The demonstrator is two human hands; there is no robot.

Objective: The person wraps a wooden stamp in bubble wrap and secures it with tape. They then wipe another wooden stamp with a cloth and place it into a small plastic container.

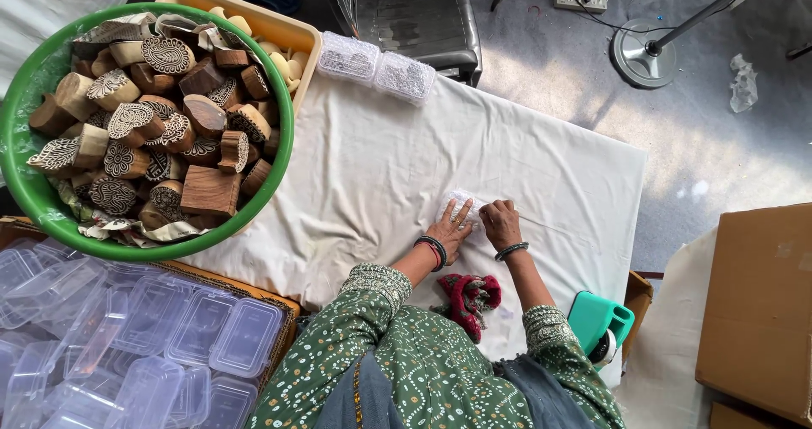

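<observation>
Closest of all, green dotted sleeves point(397, 353), reaching away across a white cloth point(558, 167) spread over the counter. Just past the elbows, a crumpled red rag point(469, 298), and at the right elbow a teal tape holder point(599, 319) sitting at the counter's edge.

Further out, both hands together on a small white wrapped bundle point(463, 202) near the middle of the cloth. Left hand point(451, 228) laid flat and open, fingers spread over the bundle's near side. Right hand point(501, 223) curled over its right end, knuckles up; impossible to say whether pinching the wrap or only pressing on it.

Off to the upper left, a green basin point(25, 184) heaped with carved wooden blocks point(169, 124), a yellow tray point(279, 27) behind it, and two more white bundles point(376, 65) at the cloth's far edge. Lower left, a stack of clear plastic boxes point(152, 344).

Risks, judged from this:
- Could spring open if either hand lifts early, since nothing visible fastens the wrap yet.
- Might slide and ruck the loose cloth under heavy pressing, shifting the bundle off line.
- Likely to knock the tape holder off the counter with a careless right elbow, given how near the edge it sits.
- May topple a block from the basin's high heap onto the cloth if the counter gets jolted.
- Could snag the red rag on a sleeve when drawing back.
</observation>
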